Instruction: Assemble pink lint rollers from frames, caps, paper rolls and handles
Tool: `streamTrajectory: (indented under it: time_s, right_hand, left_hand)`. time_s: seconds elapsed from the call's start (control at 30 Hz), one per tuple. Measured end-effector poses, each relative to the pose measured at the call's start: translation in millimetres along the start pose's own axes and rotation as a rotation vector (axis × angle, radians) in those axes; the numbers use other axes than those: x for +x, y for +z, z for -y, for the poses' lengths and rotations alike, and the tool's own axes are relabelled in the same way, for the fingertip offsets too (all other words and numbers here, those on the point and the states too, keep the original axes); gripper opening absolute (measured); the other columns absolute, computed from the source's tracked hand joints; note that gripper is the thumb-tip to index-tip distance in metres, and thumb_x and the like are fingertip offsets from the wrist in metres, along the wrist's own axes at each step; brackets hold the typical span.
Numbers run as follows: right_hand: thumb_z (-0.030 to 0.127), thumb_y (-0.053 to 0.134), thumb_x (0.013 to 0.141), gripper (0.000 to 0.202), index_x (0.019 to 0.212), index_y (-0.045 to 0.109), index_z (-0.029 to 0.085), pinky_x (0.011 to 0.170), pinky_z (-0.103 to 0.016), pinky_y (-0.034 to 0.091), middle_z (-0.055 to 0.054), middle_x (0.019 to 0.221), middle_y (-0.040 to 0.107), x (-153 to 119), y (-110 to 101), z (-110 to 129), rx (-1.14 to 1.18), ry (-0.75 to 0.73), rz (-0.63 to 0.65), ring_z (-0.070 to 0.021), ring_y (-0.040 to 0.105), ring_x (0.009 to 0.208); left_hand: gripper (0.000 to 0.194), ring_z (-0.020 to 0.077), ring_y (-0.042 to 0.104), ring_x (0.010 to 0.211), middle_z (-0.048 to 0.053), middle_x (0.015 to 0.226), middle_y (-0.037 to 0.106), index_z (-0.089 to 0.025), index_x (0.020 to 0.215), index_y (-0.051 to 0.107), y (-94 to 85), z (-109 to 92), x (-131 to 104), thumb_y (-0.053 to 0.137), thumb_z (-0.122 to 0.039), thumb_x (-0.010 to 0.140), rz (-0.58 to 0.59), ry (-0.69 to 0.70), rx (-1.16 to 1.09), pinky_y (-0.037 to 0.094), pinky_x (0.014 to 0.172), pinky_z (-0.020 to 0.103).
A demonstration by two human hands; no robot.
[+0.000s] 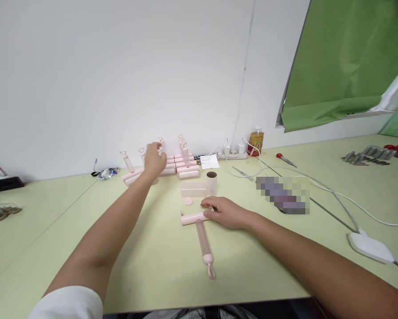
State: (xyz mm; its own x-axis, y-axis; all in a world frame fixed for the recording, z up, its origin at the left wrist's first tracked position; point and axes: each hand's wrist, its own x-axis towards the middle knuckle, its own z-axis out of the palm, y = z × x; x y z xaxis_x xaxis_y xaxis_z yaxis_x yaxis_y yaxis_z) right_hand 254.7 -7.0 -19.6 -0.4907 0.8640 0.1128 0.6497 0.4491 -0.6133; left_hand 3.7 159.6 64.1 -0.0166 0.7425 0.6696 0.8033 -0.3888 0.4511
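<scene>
At the back of the table my left hand (155, 160) reaches in among pink lint rollers, its fingers curved but apart. It is beside an upright handle (161, 141) with a looped end; whether they touch is hard to tell. In front of me lies a pink lint roller (193, 218) with a clear pink handle (204, 241) pointing toward me. My right hand (227, 212) has its thumb on the right end of this roller's head, fingers curled behind it. Just beyond are a round pink disc (188, 201), a translucent curved cover (193, 190) and an upright paper roll (211, 183).
More pink rollers (188, 175) are stacked by the wall. A power strip (232, 156), drink bottle (255, 141), tweezers (242, 173), red-handled tool (286, 160) and white cables surround them. A blurred-out item (282, 195) lies right of my hand; metal parts (368, 155) sit farther right.
</scene>
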Motion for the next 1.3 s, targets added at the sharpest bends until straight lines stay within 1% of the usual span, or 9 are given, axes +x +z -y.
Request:
streamTrajectory:
  time_s: [0.07, 0.17, 0.3, 0.47, 0.8, 1.0, 1.17, 1.23, 1.3]
  right_hand:
    - [0.038, 0.050, 0.091, 0.033, 0.115, 0.062, 0.021, 0.082, -0.035, 0.045, -0.009, 0.115, 0.065, 0.5, 0.7, -0.4, 0.000, -0.003, -0.001, -0.0237, 0.060, 0.098]
    - [0.038, 0.051, 0.090, 0.033, 0.116, 0.061, 0.020, 0.082, -0.035, 0.046, -0.009, 0.114, 0.065, 0.6, 0.8, -0.3, -0.005, 0.001, 0.000, -0.0230, 0.060, 0.096]
    - [0.036, 0.051, 0.090, 0.033, 0.117, 0.061, 0.020, 0.082, -0.034, 0.046, -0.009, 0.114, 0.065, -0.2, -1.2, 1.6, -0.008, -0.005, 0.006, -0.0221, 0.060, 0.094]
    - [0.036, 0.052, 0.090, 0.033, 0.117, 0.061, 0.020, 0.082, -0.035, 0.046, -0.010, 0.114, 0.065, -1.2, -3.0, 2.3, -0.013, -0.020, 0.018, -0.0229, 0.060, 0.094]
    - [0.037, 0.054, 0.088, 0.033, 0.116, 0.062, 0.020, 0.079, -0.034, 0.046, -0.010, 0.114, 0.064, 0.3, -2.0, 1.1, -0.017, -0.020, 0.026, -0.0231, 0.060, 0.094]
    - [0.038, 0.054, 0.089, 0.033, 0.116, 0.062, 0.020, 0.078, -0.034, 0.046, -0.010, 0.113, 0.064, 0.2, -1.9, 1.1, -0.008, -0.021, 0.023, -0.0229, 0.060, 0.092]
    - [0.037, 0.056, 0.088, 0.040, 0.124, 0.059, 0.020, 0.084, -0.038, 0.047, -0.011, 0.119, 0.064, 1.4, -0.2, -1.5, 0.017, -0.005, 0.022, -0.0252, 0.060, 0.100]
    - [0.036, 0.057, 0.087, 0.047, 0.131, 0.053, 0.021, 0.088, -0.040, 0.046, -0.011, 0.125, 0.062, 1.8, 1.3, -3.0, 0.040, -0.002, 0.008, -0.0263, 0.060, 0.104]
    - [0.036, 0.059, 0.086, 0.054, 0.136, 0.049, 0.021, 0.091, -0.041, 0.046, -0.012, 0.128, 0.060, 2.1, 2.8, -3.9, 0.054, -0.006, -0.006, -0.0271, 0.059, 0.108]
  left_hand:
    - [0.044, 0.0225, 0.060, 0.093, 0.010, 0.111, 0.058, -0.018, 0.125, 0.045, 12.5, -21.7, -4.1, 0.054, -0.026, 0.082, 0.209, 0.050, -0.031, 0.045, 0.082, 0.034]
    - [0.060, 0.0243, 0.063, 0.086, 0.009, 0.094, 0.066, -0.016, 0.137, 0.033, 33.2, -45.6, -4.9, 0.055, -0.038, 0.085, 0.402, -0.056, -0.068, 0.044, 0.076, 0.033]
    - [0.063, 0.0263, 0.065, 0.086, 0.014, 0.098, 0.069, -0.013, 0.129, 0.042, 58.1, -57.3, -1.6, 0.058, -0.052, 0.081, 0.453, -0.204, -0.084, 0.044, 0.071, 0.032]
    - [0.032, 0.0256, 0.064, 0.092, 0.013, 0.101, 0.069, -0.017, 0.105, 0.058, 71.6, -46.7, 4.0, 0.060, -0.037, 0.079, 0.421, -0.257, -0.041, 0.044, 0.074, 0.031]
    - [0.030, 0.0241, 0.065, 0.083, 0.011, 0.095, 0.068, -0.019, 0.104, 0.055, 49.3, -2.5, 7.1, 0.060, -0.035, 0.079, 0.374, -0.329, -0.002, 0.045, 0.068, 0.031]
    - [0.051, 0.0254, 0.064, 0.090, 0.012, 0.102, 0.067, -0.017, 0.127, 0.042, 32.7, -5.5, -19.8, 0.054, -0.040, 0.083, 0.313, -0.340, -0.030, 0.045, 0.070, 0.032]
    - [0.023, 0.0218, 0.064, 0.076, 0.006, 0.084, 0.069, -0.020, 0.093, 0.064, 12.3, -25.0, -73.5, 0.052, -0.037, 0.082, 0.518, -0.213, -0.088, 0.046, 0.065, 0.030]
    - [0.015, 0.0203, 0.064, 0.076, 0.003, 0.083, 0.070, -0.023, 0.079, 0.068, 2.2, -33.5, -101.2, 0.058, -0.034, 0.078, 0.651, -0.112, -0.127, 0.047, 0.068, 0.029]
    - [0.019, 0.0222, 0.064, 0.085, 0.004, 0.094, 0.071, -0.025, 0.085, 0.071, -8.7, -41.3, -126.8, 0.055, -0.034, 0.080, 0.755, 0.080, -0.118, 0.048, 0.076, 0.032]
